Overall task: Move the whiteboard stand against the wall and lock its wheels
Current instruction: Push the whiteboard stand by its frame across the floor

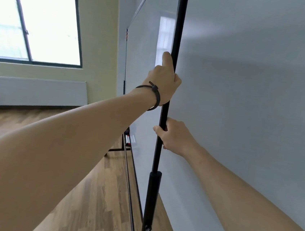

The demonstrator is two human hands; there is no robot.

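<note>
— What have the hands got?

— My left hand [163, 82] is closed round the black upright pole [175, 42] of the whiteboard stand [146, 77], fingers wrapped behind it and the thumb lying straight up along its near side. A dark band [154, 95] sits on that wrist. My right hand [174, 136] grips the same pole just below, fingers curled round it from the right, thumb tip showing on the left edge. Both are shut firmly on the pole, neither touching the other.

— Any writing or labels?

— None I can read. There are small red marks on the far upright, too small to make out, and some things in the tray [129, 141] low on the board — markers perhaps, I cannot tell.

— And the stand itself?

— White board in a thin black frame, seen edge-on, running away from me close beside the pale wall [254, 88] on my right. The pole slides into a thicker black sleeve [152, 194] lower down, with a small knob on it. Wood-look floor [92, 193] beneath; the wheels are out of view.
</note>
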